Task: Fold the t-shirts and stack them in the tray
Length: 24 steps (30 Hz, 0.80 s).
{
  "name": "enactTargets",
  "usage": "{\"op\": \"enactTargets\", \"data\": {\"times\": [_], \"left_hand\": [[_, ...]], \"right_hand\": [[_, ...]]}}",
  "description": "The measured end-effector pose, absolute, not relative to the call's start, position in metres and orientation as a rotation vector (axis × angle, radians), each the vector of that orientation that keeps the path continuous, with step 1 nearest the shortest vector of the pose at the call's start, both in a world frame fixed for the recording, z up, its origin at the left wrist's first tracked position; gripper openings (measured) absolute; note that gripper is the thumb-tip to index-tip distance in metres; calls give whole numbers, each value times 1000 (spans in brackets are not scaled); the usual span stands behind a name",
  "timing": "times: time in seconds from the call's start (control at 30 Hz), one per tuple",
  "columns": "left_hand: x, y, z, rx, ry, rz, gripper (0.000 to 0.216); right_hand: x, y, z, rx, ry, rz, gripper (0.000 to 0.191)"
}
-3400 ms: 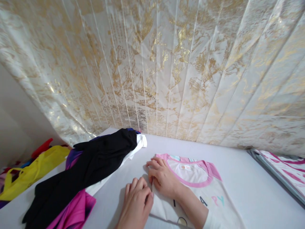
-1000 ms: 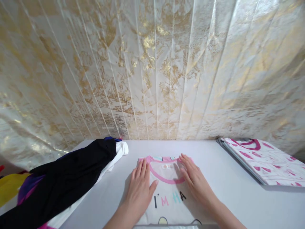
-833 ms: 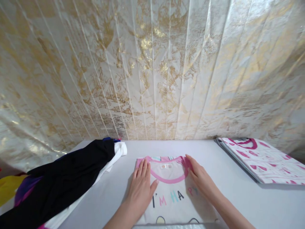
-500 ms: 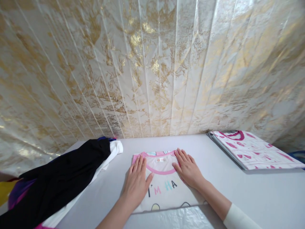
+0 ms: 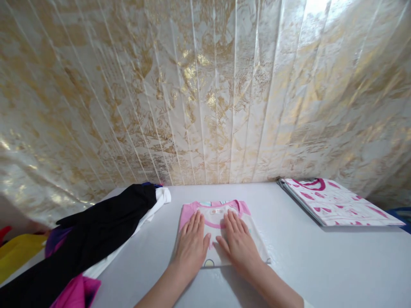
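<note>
A folded white shirt (image 5: pixel 213 253) with a pink neckline lies flat in front of me, its collar toward the wall. My left hand (image 5: pixel 192 241) rests palm down on its left part, fingers stretched toward the collar. On the right part lies my right hand (image 5: pixel 238 241), also flat, with its fingertips at the pink neckband. Both thumbs point inward over the front of the shirt. The lettering on the chest is mostly hidden beneath the hands.
At the left is a loose heap of clothes with a black garment (image 5: pixel 109 226) on top, and white, yellow (image 5: pixel 24 252) and magenta (image 5: pixel 77 291) pieces around it. A folded pink-and-white shirt (image 5: pixel 343 205) tops a stack at right. Behind the white table (image 5: pixel 321 269) hangs a gold-patterned sheet (image 5: pixel 205 94).
My right hand has slid inward from the shirt's right shoulder onto its front. The shirt now sits slightly farther from me, with its near edge higher in view. The camera view has shifted slightly.
</note>
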<state>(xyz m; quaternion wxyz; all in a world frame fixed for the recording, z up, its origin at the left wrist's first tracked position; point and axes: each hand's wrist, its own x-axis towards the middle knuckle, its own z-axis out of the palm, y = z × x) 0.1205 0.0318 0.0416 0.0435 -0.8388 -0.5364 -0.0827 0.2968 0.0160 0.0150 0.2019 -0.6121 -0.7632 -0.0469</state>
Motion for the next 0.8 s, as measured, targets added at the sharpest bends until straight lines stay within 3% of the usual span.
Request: {"op": "enactTargets", "data": {"times": [0.3, 0.57, 0.8], "left_hand": [[111, 32, 33, -2628, -1548, -350, 52], [54, 41, 32, -2572, -1800, -581, 49], [14, 18, 45, -2250, -2179, -560, 17]], "right_hand": [[279, 10, 16, -1618, -2216, -33, 64], [329, 10, 21, -1448, -2002, 93, 47], [401, 22, -19, -1768, -1814, -140, 47]]}}
